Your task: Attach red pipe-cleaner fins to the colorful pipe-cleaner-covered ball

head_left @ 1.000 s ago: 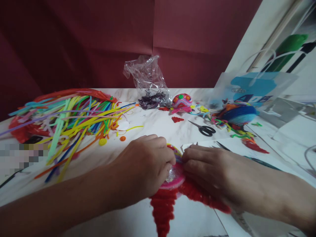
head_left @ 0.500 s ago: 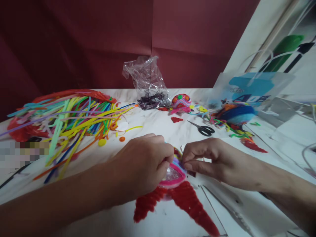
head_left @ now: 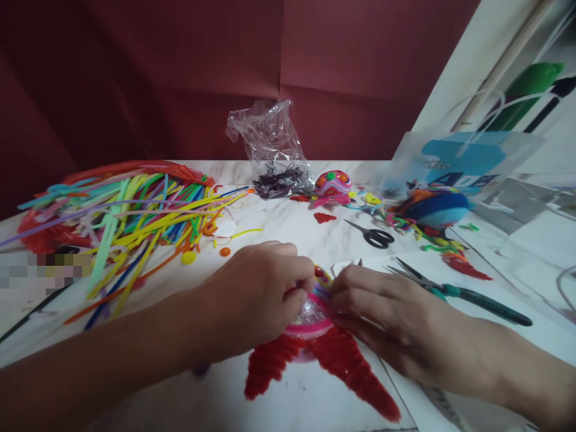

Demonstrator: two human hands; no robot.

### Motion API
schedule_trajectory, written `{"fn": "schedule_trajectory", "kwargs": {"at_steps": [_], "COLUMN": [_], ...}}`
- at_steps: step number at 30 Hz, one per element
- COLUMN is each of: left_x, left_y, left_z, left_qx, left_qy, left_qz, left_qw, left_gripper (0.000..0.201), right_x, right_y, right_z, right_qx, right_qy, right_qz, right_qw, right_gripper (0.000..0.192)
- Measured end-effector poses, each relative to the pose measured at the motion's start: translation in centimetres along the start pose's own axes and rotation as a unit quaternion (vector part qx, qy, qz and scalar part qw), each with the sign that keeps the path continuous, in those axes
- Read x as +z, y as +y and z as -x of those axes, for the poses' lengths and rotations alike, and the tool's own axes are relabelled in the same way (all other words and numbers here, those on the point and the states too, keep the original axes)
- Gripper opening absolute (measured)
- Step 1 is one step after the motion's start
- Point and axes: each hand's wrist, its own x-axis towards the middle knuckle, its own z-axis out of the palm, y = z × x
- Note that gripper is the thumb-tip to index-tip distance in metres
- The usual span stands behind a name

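Note:
Between my hands sits a pipe-cleaner craft [head_left: 310, 329] with a clear rounded middle, a pink rim, bands of purple, blue and yellow above, and two fuzzy red tails [head_left: 360, 372] spreading toward me. My left hand [head_left: 270, 294] is curled closed over its left side, thumb and forefinger pinched at the clear part. On the right edge, the bent fingers of my right hand [head_left: 382, 318] press together against the craft; their tips are partly hidden. Green-handled pliers [head_left: 477, 300] lie just beyond my right hand, jaws pointing left.
A heap of coloured pipe cleaners [head_left: 148, 210] covers the left. Behind stand a clear bag [head_left: 279, 162] of dark pieces and a pink patterned piece [head_left: 333, 186]. Scissors [head_left: 375, 236] lie before a blue yarn-like piece [head_left: 436, 210]. A printed bag [head_left: 468, 159] stands back right.
My right hand has turned and moved down, its fingers bunching closer against the craft. The pliers now show behind it. My left hand stays nearly still.

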Motion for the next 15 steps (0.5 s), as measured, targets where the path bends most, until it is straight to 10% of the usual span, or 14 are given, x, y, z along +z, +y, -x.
{"fn": "schedule_trajectory", "kwargs": {"at_steps": [15], "left_x": [0.5], "left_y": [-0.3], "left_z": [0.2], "left_qx": [0.037], "left_qy": [0.0], "left_qz": [-0.028], "left_qw": [0.999], "left_gripper": [0.015], "right_x": [-0.5], "right_y": [-1.3], "right_z": [-1.0], "right_qx": [-0.132], "right_qy": [-0.048], "right_qz": [0.208], "right_qw": [0.968], "right_gripper": [0.045]}}
